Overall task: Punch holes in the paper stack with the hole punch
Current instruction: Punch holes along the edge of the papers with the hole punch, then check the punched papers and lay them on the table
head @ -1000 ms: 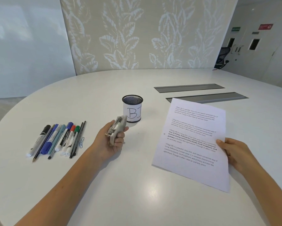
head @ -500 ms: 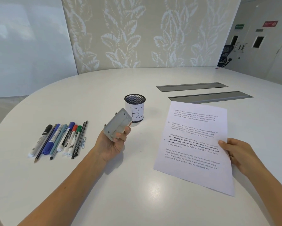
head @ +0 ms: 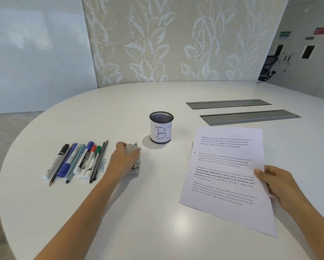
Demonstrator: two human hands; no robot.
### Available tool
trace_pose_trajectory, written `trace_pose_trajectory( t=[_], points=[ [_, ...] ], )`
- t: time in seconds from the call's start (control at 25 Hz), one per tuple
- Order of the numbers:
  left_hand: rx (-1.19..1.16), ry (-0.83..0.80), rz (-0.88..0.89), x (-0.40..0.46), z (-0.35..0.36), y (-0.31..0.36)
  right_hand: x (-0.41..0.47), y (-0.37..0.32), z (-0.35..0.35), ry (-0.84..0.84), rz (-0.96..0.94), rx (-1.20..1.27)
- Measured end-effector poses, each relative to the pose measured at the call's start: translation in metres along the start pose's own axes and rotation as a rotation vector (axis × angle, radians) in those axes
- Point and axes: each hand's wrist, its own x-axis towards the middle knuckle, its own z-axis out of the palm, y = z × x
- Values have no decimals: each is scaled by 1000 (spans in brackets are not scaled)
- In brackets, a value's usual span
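My left hand (head: 122, 158) is palm-down over the grey hole punch (head: 135, 164), which rests on the white table (head: 148, 222) just right of the pens; its metal base shows under my fingers. The paper stack (head: 226, 177), printed with short paragraphs, lies at the right. A punched hole shows near its left edge. My right hand (head: 277, 184) pinches the stack's right edge, thumb on top. About a hand's width of bare table separates the punch from the paper.
A row of markers, pens and pencils (head: 76, 162) with a paper clip (head: 103, 165) lies left of the punch. A black mesh cup (head: 161, 127) labelled "BI" stands behind it. Two grey cable slots (head: 249, 117) sit at the back right.
My left hand held the punch up in the air and turned it over; now it has lowered it onto the table by the pens. My right hand stays on the paper.
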Motion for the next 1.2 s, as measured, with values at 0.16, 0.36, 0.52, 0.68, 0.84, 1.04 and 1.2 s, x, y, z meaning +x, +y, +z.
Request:
trace_pose_trajectory(
  t=[0.16, 0.36, 0.52, 0.68, 0.84, 1.04, 1.2],
  points=[
    [120, 51, -18, 9, -10, -4, 0, 2, 2, -19, -26, -15],
    [274, 136, 18, 13, -10, -9, 1, 3, 3, -39, -47, -26],
    [288, 144, 49, 15, -11, -12, -1, 2, 3, -43, -66, -16],
    [391, 221, 117, 7, -13, -7, -3, 1, 4, -48, -75, -7],
    [402, 402, 486, -8, -4, 14, -7, -7, 3, -36, -92, 93],
    [-179, -419, 337, -31, 31, 65, -20, -34, -3, -25, -210, 316],
    [-545, -862, 261, -39, 71, 109, -31, -68, -7, -13, -349, 432]
  ],
)
